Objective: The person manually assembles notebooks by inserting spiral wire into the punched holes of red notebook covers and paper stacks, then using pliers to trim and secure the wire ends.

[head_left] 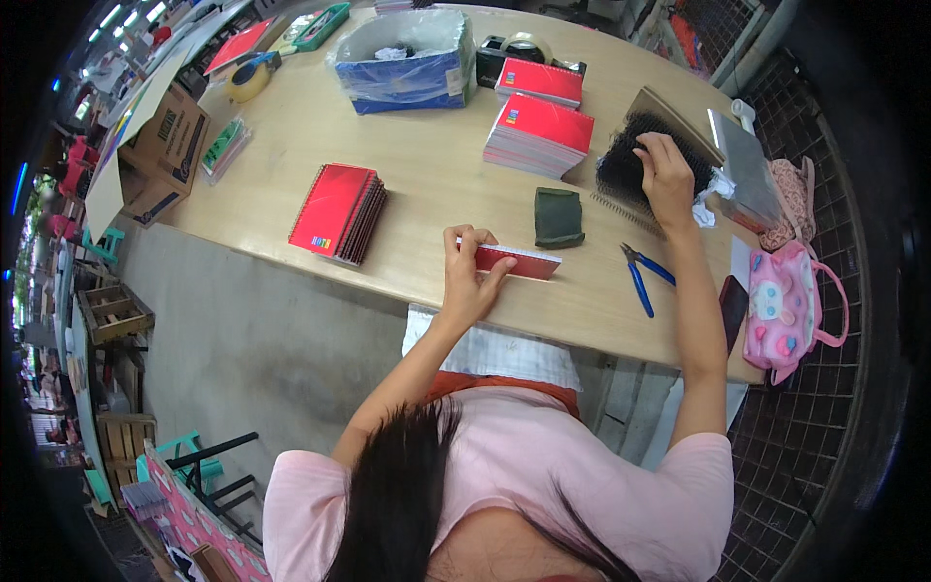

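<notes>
Left hand [469,279] pinched on red notebook [531,265]. Right hand [666,179] half-curled over black wire coils [621,167]; grip unclear.

Red notebook [529,264] partly hidden by left hand [469,276], black coils [623,173] partly covered by right hand [669,182]

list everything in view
held pad: one, red, front centre
bound notebooks: one stack, red, left
notebook piles: two, red, back centre
coils: many, black, right
cutters: one, blue handles, right
curved piece: one, dark green, centre
lined bin: one, blue, back
tape dispenser: one, black, back
tape roll: one, yellow, back left
carton: one, brown, left
handbag: one, pink, right
slab: one, dark, right edge
table: one, tan, centre
background clutter: uncountable, mixed, left
left hand: one, bare, on held pad
right hand: one, bare, at coils
</notes>
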### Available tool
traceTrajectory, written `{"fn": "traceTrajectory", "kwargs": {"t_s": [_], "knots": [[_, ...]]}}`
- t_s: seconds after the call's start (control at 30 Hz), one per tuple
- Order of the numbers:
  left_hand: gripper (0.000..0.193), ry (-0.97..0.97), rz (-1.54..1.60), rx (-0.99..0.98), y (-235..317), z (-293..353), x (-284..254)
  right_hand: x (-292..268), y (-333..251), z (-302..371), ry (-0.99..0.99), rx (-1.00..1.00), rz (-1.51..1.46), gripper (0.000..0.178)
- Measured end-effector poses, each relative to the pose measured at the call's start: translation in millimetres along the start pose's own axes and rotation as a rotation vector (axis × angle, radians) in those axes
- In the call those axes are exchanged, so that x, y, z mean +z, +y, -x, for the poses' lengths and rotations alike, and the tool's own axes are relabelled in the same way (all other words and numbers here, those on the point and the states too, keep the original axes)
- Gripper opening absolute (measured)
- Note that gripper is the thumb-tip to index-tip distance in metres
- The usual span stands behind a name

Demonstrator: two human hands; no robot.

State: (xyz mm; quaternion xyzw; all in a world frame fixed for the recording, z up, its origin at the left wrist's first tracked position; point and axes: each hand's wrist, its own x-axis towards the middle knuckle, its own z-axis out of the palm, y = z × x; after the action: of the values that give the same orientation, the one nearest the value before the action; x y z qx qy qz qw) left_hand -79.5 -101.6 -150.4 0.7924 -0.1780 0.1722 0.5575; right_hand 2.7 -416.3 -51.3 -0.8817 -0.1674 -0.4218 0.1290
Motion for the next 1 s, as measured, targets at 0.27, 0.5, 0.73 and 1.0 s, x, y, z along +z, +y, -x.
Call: {"fn": "traceTrajectory", "kwargs": {"t_s": [0.27, 0.5, 0.73, 1.0], "knots": [[0.044, 0.010, 0.017, -0.043, 7, -3, 4, -28, -92, 60, -0.469, 0.371, -0.703, 0.018], [0.041, 0.041, 0.017, -0.011, 7, -1, 7, -26, -98, 80, -0.470, 0.387, -0.801, 0.019], [0.042, 0.088, -0.043, 0.029, 7, 2, 4, -27, -100, 79, -0.456, 0.350, -0.846, 0.019], [0.041, 0.108, -0.054, -0.007, 6, 2, 1, -18, -100, 81, -0.436, 0.319, -0.865, 0.019]]}}
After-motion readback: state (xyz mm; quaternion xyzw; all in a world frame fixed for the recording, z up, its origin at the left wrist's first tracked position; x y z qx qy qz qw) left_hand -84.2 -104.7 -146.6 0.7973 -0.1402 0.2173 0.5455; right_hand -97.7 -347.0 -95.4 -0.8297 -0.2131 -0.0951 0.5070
